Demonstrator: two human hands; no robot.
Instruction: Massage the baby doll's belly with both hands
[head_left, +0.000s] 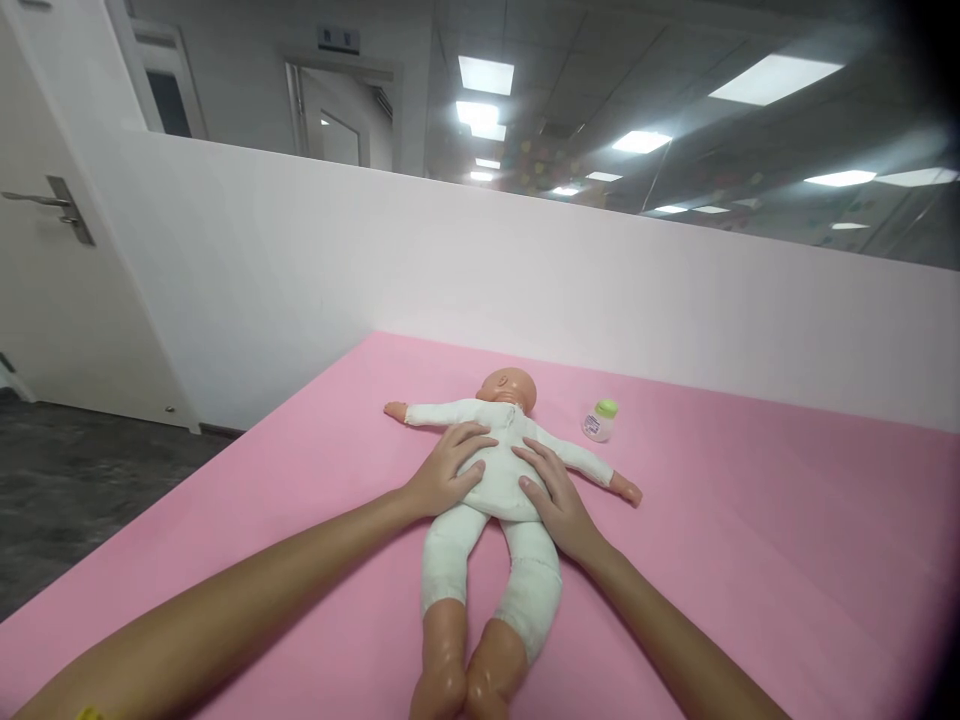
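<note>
While both hands press it, the white-suited doll [499, 470] lies face-up.

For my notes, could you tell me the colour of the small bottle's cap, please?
Light green, on the small bottle beside the doll; head view.
</note>
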